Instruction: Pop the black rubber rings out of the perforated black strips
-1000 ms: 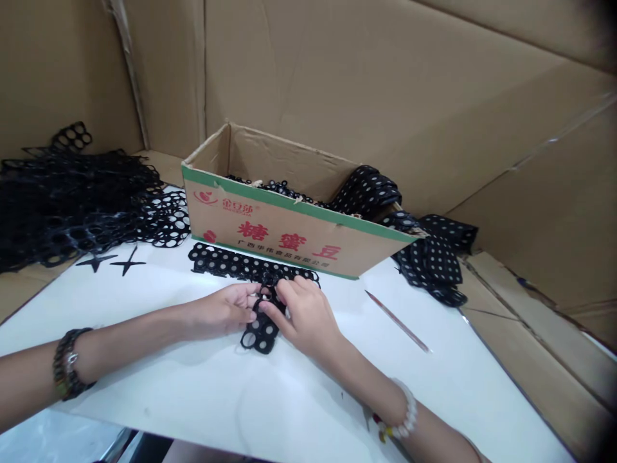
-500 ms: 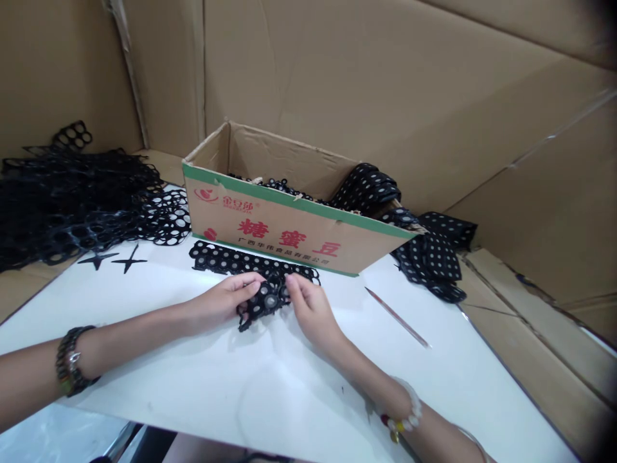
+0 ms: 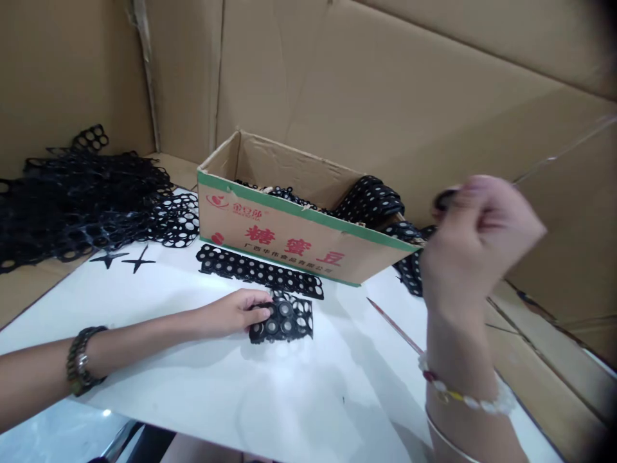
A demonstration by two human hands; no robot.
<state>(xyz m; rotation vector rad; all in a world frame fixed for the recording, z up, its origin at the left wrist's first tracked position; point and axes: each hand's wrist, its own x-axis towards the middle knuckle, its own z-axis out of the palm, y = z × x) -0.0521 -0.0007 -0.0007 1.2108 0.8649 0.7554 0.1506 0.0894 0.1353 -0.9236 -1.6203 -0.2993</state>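
Note:
My left hand point(image 3: 248, 312) pinches the left edge of a small black rubber sheet point(image 3: 285, 325) with round holes and rings, just above the white table. Some holes on its right side are open, while those nearer my fingers hold thick rings. Raised high at the right, my right hand point(image 3: 475, 238) is blurred and closed on a small black ring point(image 3: 444, 199). Beyond the left hand lies a long black perforated strip point(image 3: 260, 270), in front of a cardboard box point(image 3: 289, 235) that contains many small black rings.
A heap of black perforated sheets point(image 3: 81, 199) is piled at the left, beside two black cross-shaped scraps point(image 3: 138, 260). More dotted black strips point(image 3: 369, 196) drape over the box's right end. A thin pointed stick point(image 3: 393, 325) lies on the white table point(image 3: 216, 392). Cardboard walls surround everything.
My right hand has left the sheet and swung up and right with a small black ring. The sheet now lies flatter in my left hand. The view has shifted slightly.

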